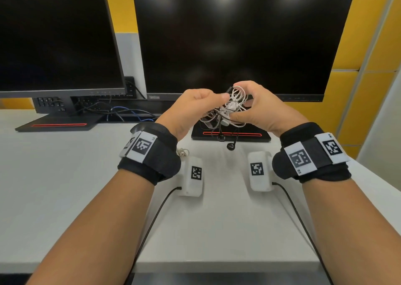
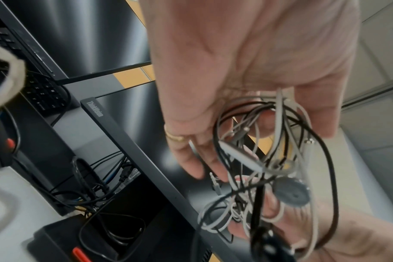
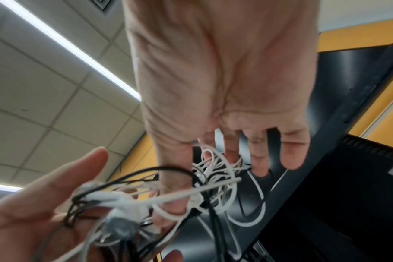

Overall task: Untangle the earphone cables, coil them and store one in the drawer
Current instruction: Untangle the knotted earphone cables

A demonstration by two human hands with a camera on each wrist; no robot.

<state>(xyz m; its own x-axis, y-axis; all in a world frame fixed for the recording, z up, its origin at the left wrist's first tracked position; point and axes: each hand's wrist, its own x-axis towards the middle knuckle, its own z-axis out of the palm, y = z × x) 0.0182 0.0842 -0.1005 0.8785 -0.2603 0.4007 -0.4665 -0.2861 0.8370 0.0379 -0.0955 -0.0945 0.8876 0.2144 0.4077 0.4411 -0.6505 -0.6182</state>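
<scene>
Head view: left hand (image 1: 196, 104) and right hand (image 1: 263, 109) raised above the bench (image 1: 65, 176), holding one knot of earphone cables (image 1: 227, 109) between them. Left fingers (image 2: 191, 159) curled, thumb and fingertips pinching strands at the knot's left side; right fingers (image 3: 260, 154) hooked loosely through white loops, thumb pressing from below. Knot mixes white and black leads. A black earbud (image 1: 230, 146) dangles under the fingers, clear of the bench.

Handling, judged: very light, limp, thin wire; strands slide over each other but cinch if pulled hard. Joints at buds and plug likely fragile. Better to hold the stiffer parts (bud stem, plug) and feed them back through loops than to tug on mid-length cable.

Beyond the fingers: a monitor base (image 1: 231, 136) sits just below the dangling bud, a snag risk if the hands drop. Two dark monitors (image 1: 236, 37) stand close behind. Open bench lies on the near side of the fingers. No drawer in view.
</scene>
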